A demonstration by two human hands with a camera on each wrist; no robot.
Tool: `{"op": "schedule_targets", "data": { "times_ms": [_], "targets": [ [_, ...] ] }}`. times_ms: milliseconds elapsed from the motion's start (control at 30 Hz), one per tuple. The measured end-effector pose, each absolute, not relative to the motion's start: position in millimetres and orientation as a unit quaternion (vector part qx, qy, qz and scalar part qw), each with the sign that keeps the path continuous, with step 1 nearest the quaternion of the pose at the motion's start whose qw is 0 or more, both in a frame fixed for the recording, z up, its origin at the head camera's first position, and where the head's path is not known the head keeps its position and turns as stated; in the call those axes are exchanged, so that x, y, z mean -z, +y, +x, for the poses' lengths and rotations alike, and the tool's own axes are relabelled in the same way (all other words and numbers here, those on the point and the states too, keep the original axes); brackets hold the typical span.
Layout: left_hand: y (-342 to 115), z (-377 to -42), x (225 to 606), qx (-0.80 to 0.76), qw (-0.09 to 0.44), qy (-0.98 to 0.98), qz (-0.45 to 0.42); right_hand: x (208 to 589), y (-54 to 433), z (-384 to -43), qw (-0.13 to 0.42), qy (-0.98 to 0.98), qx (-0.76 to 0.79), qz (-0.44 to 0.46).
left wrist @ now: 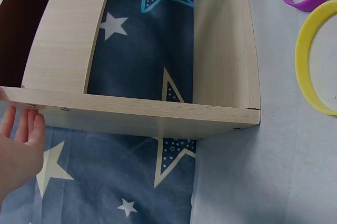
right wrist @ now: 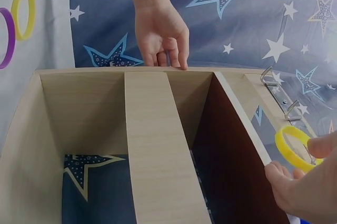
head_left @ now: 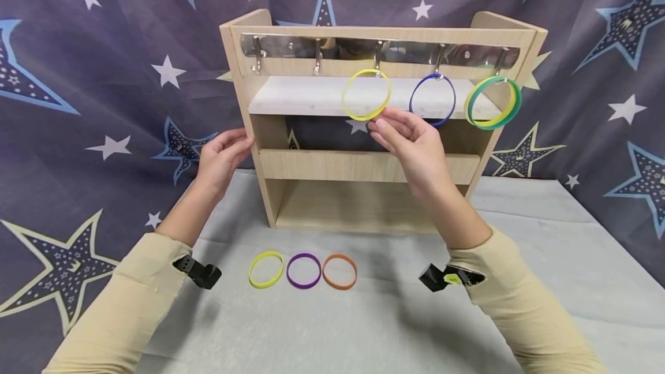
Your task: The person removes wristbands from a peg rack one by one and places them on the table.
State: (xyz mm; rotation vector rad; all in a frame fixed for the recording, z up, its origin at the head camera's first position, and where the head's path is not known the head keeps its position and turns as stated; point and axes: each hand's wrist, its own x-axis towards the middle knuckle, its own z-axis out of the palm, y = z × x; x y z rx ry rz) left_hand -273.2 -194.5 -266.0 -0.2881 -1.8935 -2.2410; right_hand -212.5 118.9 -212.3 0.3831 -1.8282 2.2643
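Note:
My right hand (head_left: pixel 419 146) pinches the lower right edge of a yellow wristband (head_left: pixel 363 118), which overlaps the middle hook (head_left: pixel 378 53) of a metal hook rail. In the right wrist view the thumb and fingers meet around that band's near side. My left hand (head_left: pixel 220 163) rests its fingertips against the outer left side panel of a light wooden shelf (head_left: pixel 332 164), its fingers fairly straight. Right of the middle hook hang a blue wristband (head_left: pixel 411 100) and, on the rightmost hook, a green wristband (head_left: pixel 514 109) together with another yellow one.
On the grey tabletop (head_left: pixel 291 333) before the shelf lie a yellow wristband (head_left: pixel 251 273), a purple wristband (head_left: pixel 304 285) and an orange wristband (head_left: pixel 340 287) in a row. The two left hooks (head_left: pixel 318 56) carry no bands. A star-patterned cloth (head_left: pixel 124 189) hangs behind.

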Motion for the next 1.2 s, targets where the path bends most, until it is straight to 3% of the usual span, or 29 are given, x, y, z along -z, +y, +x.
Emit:
{"op": "schedule_targets", "data": {
  "times_ms": [333, 767, 1200],
  "targets": [
    [-196, -273, 265, 0.753, 0.101, -0.642, -0.097, 210, 111, -216, 0.083, -0.532, -0.832, 0.133],
    [-196, -273, 264, 0.751, 0.095, -0.646, -0.095, 208, 106, -213, 0.148, -0.501, -0.846, 0.101],
    [-196, -274, 265, 0.751, 0.094, -0.646, -0.095, 205, 101, -214, 0.142, -0.449, -0.879, 0.072]
  ]
}}
